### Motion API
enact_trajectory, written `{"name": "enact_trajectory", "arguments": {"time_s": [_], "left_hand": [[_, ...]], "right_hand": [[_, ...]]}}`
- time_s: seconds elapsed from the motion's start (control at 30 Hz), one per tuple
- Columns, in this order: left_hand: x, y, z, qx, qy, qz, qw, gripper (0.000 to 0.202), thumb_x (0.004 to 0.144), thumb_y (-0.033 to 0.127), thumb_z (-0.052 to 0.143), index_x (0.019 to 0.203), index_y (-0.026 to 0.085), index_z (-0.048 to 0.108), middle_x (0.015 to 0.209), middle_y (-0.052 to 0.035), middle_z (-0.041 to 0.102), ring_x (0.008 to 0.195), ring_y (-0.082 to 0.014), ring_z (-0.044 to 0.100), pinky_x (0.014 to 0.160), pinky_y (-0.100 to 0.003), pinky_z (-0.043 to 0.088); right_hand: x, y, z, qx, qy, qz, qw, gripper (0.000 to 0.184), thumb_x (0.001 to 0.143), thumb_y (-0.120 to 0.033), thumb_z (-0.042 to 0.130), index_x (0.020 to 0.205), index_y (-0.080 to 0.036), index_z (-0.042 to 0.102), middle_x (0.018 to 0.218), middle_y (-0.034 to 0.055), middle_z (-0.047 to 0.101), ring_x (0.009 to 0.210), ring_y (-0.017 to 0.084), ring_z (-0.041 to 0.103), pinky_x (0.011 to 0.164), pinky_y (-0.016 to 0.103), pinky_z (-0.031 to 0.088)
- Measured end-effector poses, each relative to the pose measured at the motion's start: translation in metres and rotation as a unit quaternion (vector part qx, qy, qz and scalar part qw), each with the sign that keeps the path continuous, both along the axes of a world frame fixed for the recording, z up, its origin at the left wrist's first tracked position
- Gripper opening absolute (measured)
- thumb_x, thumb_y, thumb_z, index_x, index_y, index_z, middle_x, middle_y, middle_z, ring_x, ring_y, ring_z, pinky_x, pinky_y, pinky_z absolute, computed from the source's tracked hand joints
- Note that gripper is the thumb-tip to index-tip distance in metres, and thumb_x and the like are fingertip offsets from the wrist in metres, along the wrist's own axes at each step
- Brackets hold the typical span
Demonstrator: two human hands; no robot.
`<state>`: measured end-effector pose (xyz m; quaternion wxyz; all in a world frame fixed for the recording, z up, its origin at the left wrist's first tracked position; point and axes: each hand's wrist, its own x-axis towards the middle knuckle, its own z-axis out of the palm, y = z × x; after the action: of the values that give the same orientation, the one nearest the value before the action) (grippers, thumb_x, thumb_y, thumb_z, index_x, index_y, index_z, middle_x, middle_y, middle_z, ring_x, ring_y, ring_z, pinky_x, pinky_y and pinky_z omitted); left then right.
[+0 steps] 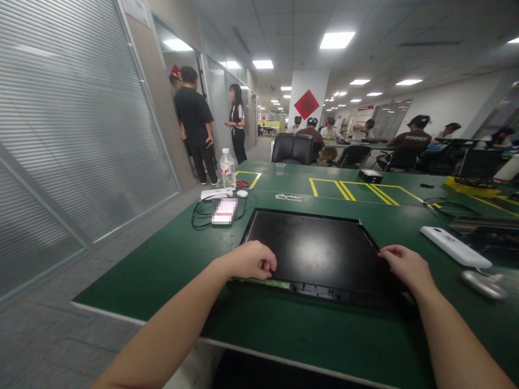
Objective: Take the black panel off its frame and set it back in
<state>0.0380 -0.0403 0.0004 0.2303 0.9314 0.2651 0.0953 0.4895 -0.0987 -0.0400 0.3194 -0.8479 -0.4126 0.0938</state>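
Observation:
A flat black LCD screen panel (320,251) lies face up on the green table in front of me. Along its near edge a strip of green circuit board (267,282) shows beside a black strip. My left hand (254,259) is over the panel's near left corner with its fingers curled closed; what they hold, if anything, is hidden. At the right side of the panel, my right hand (407,267) pinches the black edge between thumb and fingertips.
Left on the table (154,275) are a water bottle (227,170), red-handled scissors (242,184), a blurred phone (224,211) and a black cable. A white elongated device (454,246) and a silvery mouse-like object (484,284) lie right. Several people stand or sit beyond.

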Motion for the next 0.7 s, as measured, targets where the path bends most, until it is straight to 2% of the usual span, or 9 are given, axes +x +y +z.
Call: {"name": "enact_trajectory", "arguments": {"time_s": [0.2,0.43,0.7], "left_hand": [[0.0006,-0.0004,0.0005,0.010,0.007,-0.006,1.000,0.017,0.073,0.009,0.075,0.086,0.019,0.078,0.076,0.0026,0.073,0.061,-0.0095,0.060,0.062,-0.020,0.042],[0.0015,-0.0018,0.0024,0.027,0.009,-0.010,1.000,0.017,0.072,0.007,0.075,0.084,0.019,0.077,0.075,0.0028,0.072,0.061,-0.0098,0.061,0.061,-0.020,0.042],[0.0008,-0.0012,-0.0017,0.009,-0.005,0.001,1.000,0.017,0.072,0.008,0.076,0.085,0.019,0.078,0.074,0.0028,0.072,0.058,-0.0089,0.058,0.061,-0.020,0.042]], "right_hand": [[0.0017,0.0005,-0.0008,-0.002,0.004,0.001,1.000,0.022,0.071,-0.041,0.062,0.078,-0.025,0.076,0.080,0.0065,0.075,0.075,0.026,0.067,0.072,0.037,0.045],[0.0015,-0.0001,-0.0001,0.003,-0.008,0.005,1.000,0.023,0.071,-0.042,0.061,0.077,-0.025,0.076,0.071,0.0068,0.072,0.074,0.027,0.067,0.070,0.037,0.046],[0.0037,0.0012,-0.0021,0.004,-0.009,0.005,1.000,0.023,0.069,-0.042,0.062,0.076,-0.025,0.075,0.075,0.0069,0.074,0.075,0.027,0.067,0.071,0.037,0.046]]}}
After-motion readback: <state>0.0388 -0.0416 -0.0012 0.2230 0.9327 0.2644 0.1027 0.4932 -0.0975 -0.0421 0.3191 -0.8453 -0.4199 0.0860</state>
